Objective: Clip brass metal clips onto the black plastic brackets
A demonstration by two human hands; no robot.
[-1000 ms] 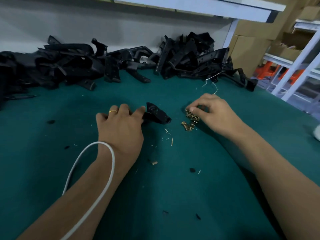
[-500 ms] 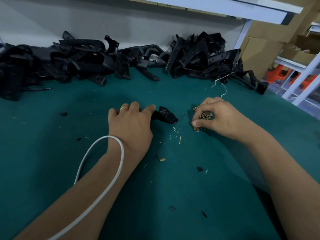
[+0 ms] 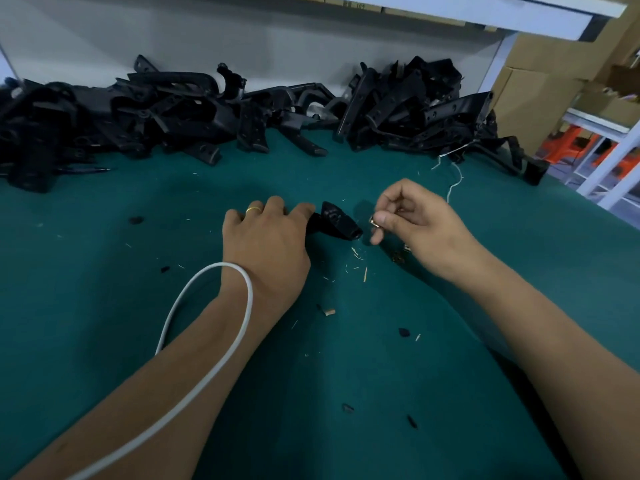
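Left hand (image 3: pixel 266 244) grips black bracket (image 3: pixel 337 223), fingers curled over its end. Right hand (image 3: pixel 415 220), at bracket's 3 o'clock, pinches brass clip (image 3: pixel 374 221) between thumb and forefinger.

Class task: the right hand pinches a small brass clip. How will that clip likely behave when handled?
The clip looks tiny between the right hand's fingers, so probably light and easily dropped. Its shiny metal suggests it is stiff, perhaps slippery.

Grey wall (image 3: pixel 242 39) behind green tabletop (image 3: pixel 104 306), cardboard boxes (image 3: pixel 540 95) rt.
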